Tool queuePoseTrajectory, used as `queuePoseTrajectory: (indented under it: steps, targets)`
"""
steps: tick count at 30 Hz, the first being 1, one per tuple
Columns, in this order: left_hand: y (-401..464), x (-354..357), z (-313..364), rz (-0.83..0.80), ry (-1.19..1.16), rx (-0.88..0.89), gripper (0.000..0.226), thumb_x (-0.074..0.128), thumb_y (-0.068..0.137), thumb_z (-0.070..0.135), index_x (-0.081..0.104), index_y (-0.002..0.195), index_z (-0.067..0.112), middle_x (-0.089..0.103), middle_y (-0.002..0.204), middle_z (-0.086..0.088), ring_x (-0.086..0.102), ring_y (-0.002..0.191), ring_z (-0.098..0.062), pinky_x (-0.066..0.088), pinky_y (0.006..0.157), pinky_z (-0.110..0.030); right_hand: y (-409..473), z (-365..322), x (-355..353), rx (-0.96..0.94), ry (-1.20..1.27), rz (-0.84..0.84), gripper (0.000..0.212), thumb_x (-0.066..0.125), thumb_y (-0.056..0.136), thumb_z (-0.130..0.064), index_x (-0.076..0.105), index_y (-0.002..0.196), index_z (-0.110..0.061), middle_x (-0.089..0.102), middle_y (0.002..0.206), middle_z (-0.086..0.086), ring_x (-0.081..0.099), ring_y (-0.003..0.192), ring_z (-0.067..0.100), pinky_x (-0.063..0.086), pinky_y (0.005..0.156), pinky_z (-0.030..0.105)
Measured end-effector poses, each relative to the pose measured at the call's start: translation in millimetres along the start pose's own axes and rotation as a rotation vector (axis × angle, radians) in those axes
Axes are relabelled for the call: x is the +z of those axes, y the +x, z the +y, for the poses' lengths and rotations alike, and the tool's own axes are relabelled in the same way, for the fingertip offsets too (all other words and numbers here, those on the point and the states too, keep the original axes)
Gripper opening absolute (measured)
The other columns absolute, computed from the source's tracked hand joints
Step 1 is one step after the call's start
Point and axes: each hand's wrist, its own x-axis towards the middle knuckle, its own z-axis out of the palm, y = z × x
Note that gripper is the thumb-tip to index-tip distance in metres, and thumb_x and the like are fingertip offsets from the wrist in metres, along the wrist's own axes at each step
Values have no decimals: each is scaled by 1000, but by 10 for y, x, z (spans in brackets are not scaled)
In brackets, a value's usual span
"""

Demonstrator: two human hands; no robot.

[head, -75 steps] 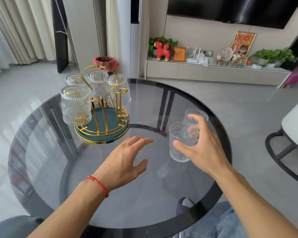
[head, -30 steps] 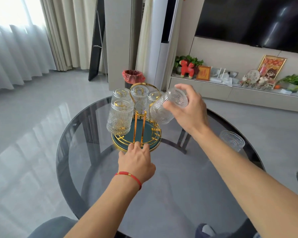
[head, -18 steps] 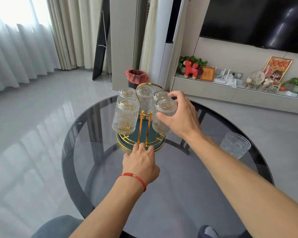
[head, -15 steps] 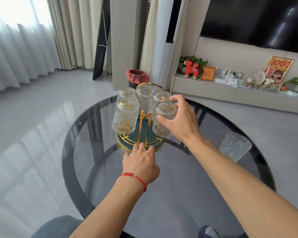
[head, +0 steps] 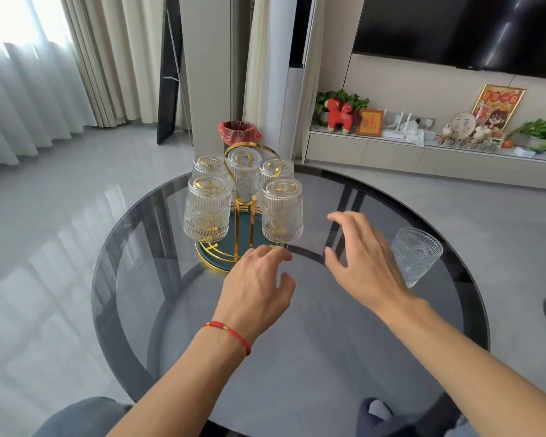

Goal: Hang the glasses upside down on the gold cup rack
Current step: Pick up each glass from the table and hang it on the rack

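Glass (head: 208,209) hangs mouth-down on the gold cup rack (head: 245,212), up and to the left of your left hand (head: 256,287), with a second inverted glass (head: 282,211) on the rack's near right arm, directly above your left fingertips (head: 281,255). Three more upside-down glasses (head: 245,170) sit on the rack's far arms, beyond those two. The rack's round green base with its gold rim rests on the dark glass table (head: 171,310), and your left fingertips reach to the near edge of that base; you cannot tell whether they touch it. Your left hand is open and loose, palm down, thumb spread out to the right, gripping nothing, with a red cord bracelet (head: 229,332) on the wrist behind it.

To the right of that hand, with bare tabletop between them, your right hand (head: 363,263) hovers over the table, fingers spread wide and empty, blurred at the tips. It is clear of the rack, off to the right of the nearer right-hand glass. Just beyond your right hand, on its far right side, one last glass (head: 416,253) stands upright on the table, mouth up, partly hidden behind your knuckles; you cannot tell whether skin touches it
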Motion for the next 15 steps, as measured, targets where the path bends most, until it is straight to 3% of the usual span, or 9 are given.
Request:
queuePoseTrajectory:
  steps: [3,7,9,12,15]
  targets:
    - [-55,50,32,26,-103,27,30,64,89,18,69,119,21,70,118,1,62,110,-20,52,91,-34,-211,343,-42,-48,-187,-17,50,78,81,-15,61,128,-10,61,126,11,60,119,36,42,105,52]
    - [-110,100,46,31,-145,33,32,66,88,15,69,119,21,71,116,4,63,110,-17,54,94,-36,-237,673,-107,201,-204,9,51,79,83,-20,60,130,-16,56,141,10,46,142,31,12,121,65]
    - [-129,119,51,33,-144,31,33,67,88,14,69,120,21,71,115,3,64,108,-16,56,93,-39,-246,807,-113,311,-157,6,55,79,84,-20,58,136,-18,46,153,13,33,150,34,13,120,65]
    - [-154,148,56,35,-158,36,33,68,87,13,68,119,21,71,111,4,64,104,-15,58,90,-40,-285,950,-119,451,30,18,72,80,86,-18,47,150,-14,28,161,23,23,151,41,24,121,53]
    - [-161,186,72,24,-172,34,33,68,87,13,68,119,22,70,109,5,64,102,-12,58,88,-38,-333,1060,-128,570,187,46,86,78,89,-18,27,158,-13,31,157,23,33,144,35,27,111,31]
